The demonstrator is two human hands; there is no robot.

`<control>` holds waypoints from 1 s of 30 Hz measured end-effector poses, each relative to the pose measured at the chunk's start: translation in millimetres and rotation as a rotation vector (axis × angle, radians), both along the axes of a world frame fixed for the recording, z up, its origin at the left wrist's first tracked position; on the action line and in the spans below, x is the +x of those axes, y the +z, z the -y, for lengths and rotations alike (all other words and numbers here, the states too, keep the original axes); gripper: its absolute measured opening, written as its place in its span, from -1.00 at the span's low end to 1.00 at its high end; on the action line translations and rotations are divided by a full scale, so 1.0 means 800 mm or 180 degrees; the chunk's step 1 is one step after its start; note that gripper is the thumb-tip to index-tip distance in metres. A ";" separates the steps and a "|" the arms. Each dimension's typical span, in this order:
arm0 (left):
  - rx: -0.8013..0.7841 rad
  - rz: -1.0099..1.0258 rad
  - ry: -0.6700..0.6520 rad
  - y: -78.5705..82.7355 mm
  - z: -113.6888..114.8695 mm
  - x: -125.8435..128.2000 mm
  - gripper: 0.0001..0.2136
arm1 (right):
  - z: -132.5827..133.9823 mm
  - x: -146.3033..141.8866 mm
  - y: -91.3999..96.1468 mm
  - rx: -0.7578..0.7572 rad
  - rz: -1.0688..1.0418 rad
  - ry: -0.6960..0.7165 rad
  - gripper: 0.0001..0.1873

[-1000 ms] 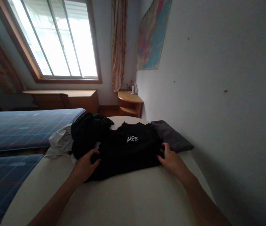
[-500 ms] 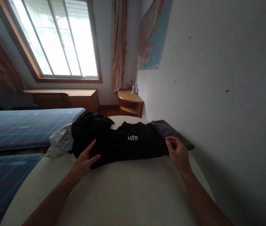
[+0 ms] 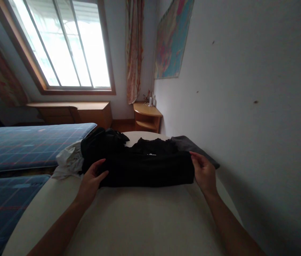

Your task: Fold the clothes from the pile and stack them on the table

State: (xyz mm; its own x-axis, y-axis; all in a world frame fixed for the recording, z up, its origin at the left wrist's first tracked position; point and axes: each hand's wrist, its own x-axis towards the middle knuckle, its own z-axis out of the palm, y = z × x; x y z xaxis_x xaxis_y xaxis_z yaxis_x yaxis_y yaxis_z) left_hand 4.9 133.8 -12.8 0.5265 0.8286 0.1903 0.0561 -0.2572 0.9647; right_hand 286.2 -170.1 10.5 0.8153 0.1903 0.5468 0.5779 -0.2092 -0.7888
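Note:
A black T-shirt (image 3: 147,172) lies folded across the cream round tabletop (image 3: 145,220), its near part turned up in a flat band. Only the top of its white print shows above the fold. My right hand (image 3: 205,174) pinches the shirt's right edge between thumb and fingertips. At the left end, my left hand (image 3: 91,181) rests against the cloth, thumb and index finger apart. Just beyond it sits a heap of dark clothing (image 3: 102,140), with a crumpled white cloth (image 3: 70,160) beside it. A dark grey folded garment (image 3: 193,149) lies past my right hand.
Blue plaid mattresses (image 3: 27,145) border the table on the left. A white wall (image 3: 246,142) runs close along the right side. Behind stand a small corner shelf (image 3: 147,110) and a low wooden desk (image 3: 91,106) below the window.
The shirt's near part has been turned up over most of the white lettering. My right hand has moved slightly up and right with its edge; my left hand has shifted a little left.

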 end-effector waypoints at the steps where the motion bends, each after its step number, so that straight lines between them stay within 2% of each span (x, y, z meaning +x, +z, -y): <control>1: 0.0164 -0.0191 0.0063 -0.003 -0.003 0.000 -0.45 | 0.000 0.005 -0.006 -0.0161 -0.0031 0.0061 -0.58; 6: 0.1300 -0.0896 0.0117 -0.021 -0.009 -0.001 -0.69 | 0.000 0.015 -0.030 -0.1112 0.0023 0.0294 -0.66; 8: 0.1769 -0.0979 0.0066 -0.025 -0.004 -0.002 -0.73 | -0.001 0.008 -0.029 -0.1274 0.0238 0.0205 -0.68; 11: 0.2540 -0.1090 0.0053 -0.022 0.009 -0.003 -0.75 | -0.002 -0.010 -0.012 -0.1579 0.0473 0.0027 -0.75; 13: 0.2996 -0.1106 0.0008 -0.015 0.019 -0.004 -0.78 | -0.002 -0.025 0.002 -0.1851 0.0470 0.0417 -0.81; 16: 0.3416 -0.1060 -0.0153 -0.002 0.031 -0.004 -0.84 | -0.001 -0.042 0.015 -0.2226 0.0328 0.1721 -0.87; 18: 0.3617 -0.1028 -0.0276 0.004 0.037 -0.004 -0.87 | -0.001 -0.046 0.014 -0.2410 0.0271 0.2248 -0.92; 19: 0.3712 -0.1014 -0.0345 0.007 0.040 -0.004 -0.89 | -0.001 -0.046 0.012 -0.2477 0.0274 0.2314 -0.91; 23: 0.3875 -0.0989 -0.0805 0.009 0.047 -0.003 -0.90 | -0.002 -0.037 -0.001 -0.2615 0.0241 0.2172 -0.86; 27: 0.3492 -0.1247 -0.1423 -0.003 0.044 0.000 -0.87 | -0.006 -0.033 -0.007 -0.2568 0.0333 0.2103 -0.85; 30: 0.3225 -0.1457 -0.1537 -0.014 0.038 0.003 -0.85 | -0.009 -0.036 -0.007 -0.2503 0.0298 0.1933 -0.85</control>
